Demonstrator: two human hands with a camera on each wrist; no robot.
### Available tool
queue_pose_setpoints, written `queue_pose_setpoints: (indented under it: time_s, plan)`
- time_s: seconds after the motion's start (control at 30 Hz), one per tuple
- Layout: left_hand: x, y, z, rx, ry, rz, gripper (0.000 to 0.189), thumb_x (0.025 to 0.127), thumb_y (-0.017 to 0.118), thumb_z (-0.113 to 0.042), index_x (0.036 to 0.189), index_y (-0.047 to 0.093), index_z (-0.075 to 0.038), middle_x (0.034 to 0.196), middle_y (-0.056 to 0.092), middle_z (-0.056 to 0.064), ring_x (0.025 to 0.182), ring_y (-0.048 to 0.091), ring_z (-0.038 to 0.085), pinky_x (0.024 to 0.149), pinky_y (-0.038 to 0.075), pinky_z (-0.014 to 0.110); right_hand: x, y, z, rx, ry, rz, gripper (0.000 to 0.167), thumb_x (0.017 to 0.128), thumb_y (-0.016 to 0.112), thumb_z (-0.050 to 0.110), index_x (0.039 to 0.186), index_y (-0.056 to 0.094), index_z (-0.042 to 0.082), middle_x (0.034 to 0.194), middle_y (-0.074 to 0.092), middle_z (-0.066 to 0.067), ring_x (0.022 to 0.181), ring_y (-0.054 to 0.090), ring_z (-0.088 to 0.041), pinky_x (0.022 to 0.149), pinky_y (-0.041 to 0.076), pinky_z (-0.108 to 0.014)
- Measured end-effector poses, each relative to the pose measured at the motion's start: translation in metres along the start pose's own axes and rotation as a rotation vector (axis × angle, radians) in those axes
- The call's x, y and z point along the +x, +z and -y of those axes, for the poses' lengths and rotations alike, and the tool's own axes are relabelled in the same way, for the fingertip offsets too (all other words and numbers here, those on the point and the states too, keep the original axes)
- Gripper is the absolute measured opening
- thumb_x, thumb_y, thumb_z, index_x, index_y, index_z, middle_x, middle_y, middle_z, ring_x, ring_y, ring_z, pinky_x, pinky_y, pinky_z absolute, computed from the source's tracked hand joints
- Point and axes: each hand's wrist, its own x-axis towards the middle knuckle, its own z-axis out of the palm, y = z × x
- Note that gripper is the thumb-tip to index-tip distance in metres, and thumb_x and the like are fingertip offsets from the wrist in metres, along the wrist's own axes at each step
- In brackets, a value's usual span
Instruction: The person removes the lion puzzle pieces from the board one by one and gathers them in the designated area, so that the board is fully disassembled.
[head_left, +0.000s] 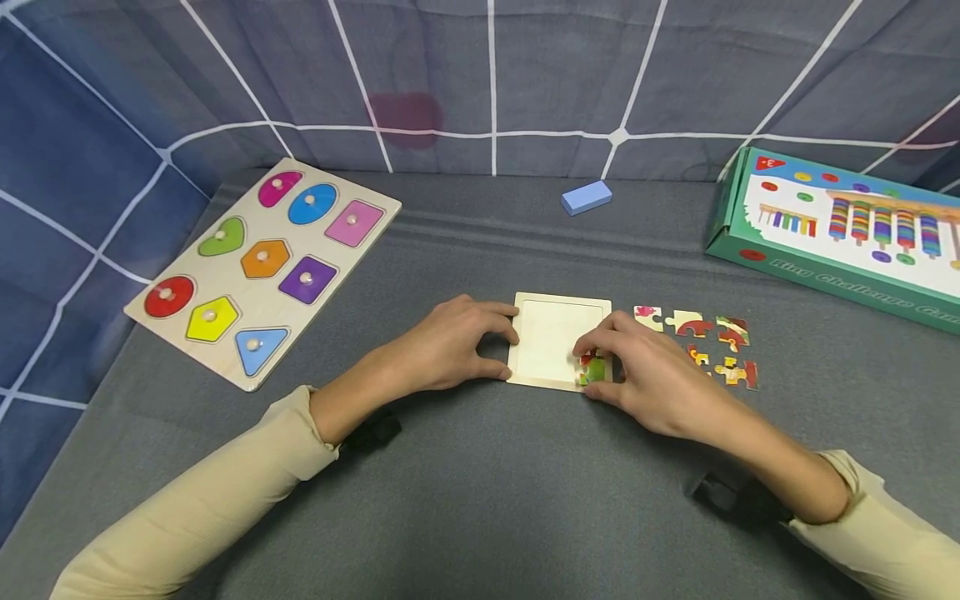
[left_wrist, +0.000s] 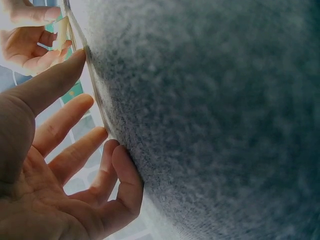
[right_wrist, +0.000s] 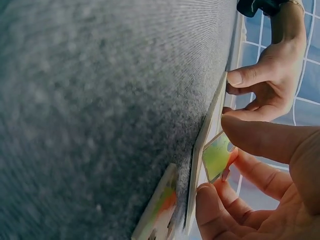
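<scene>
In the head view, a shallow square wooden puzzle tray (head_left: 553,329) lies on the grey cloth between the two hands. The left hand (head_left: 457,342) rests its thumb and fingertips along the tray's left edge, the fingers spread and fairly straight. Over the tray's lower right corner, the right hand (head_left: 652,375) pinches a green and red puzzle piece (head_left: 592,370). The right wrist view shows this puzzle piece (right_wrist: 217,156) tilted between thumb and fingers, close over the tray. Several loose puzzle pieces (head_left: 690,323) lie just right of the tray, some partly hidden by the right hand.
A wooden shape board (head_left: 255,292) with knobbed coloured shapes lies at the left. A blue block (head_left: 587,197) sits at the back, near the hanging checked cloth (head_left: 450,67). At the far right is a green game box (head_left: 847,275).
</scene>
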Motion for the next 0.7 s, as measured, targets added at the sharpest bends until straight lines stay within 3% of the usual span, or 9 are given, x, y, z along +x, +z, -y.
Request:
queue_pose_setpoints:
  time_s: [0.43, 0.7]
  plan:
    - [0.0001, -0.0001, -0.0002, -0.002, 0.0, -0.001, 0.034, 0.081, 0.083, -0.027, 0.11, 0.073, -0.013, 0.14, 0.056, 0.007, 0.123, 0.055, 0.025, 0.103, 0.038, 0.044, 0.0031, 0.0032, 0.0024, -0.029, 0.001, -0.006, 0.032, 0.077, 0.086, 0.013, 0.105, 0.07, 0.011, 0.099, 0.056, -0.003, 0.073, 0.047, -0.014, 0.061, 0.038, -0.033]
    - [0.0004, -0.0001, 0.0002, -0.004, -0.006, 0.006, 0.035, 0.081, 0.083, -0.027, 0.111, 0.073, -0.013, 0.14, 0.056, 0.007, 0.124, 0.054, 0.025, 0.104, 0.038, 0.044, -0.0012, -0.0044, 0.003, -0.014, 0.004, -0.06, 0.035, 0.077, 0.085, 0.013, 0.109, 0.071, 0.011, 0.097, 0.057, 0.0, 0.075, 0.053, -0.014, 0.064, 0.04, -0.035]
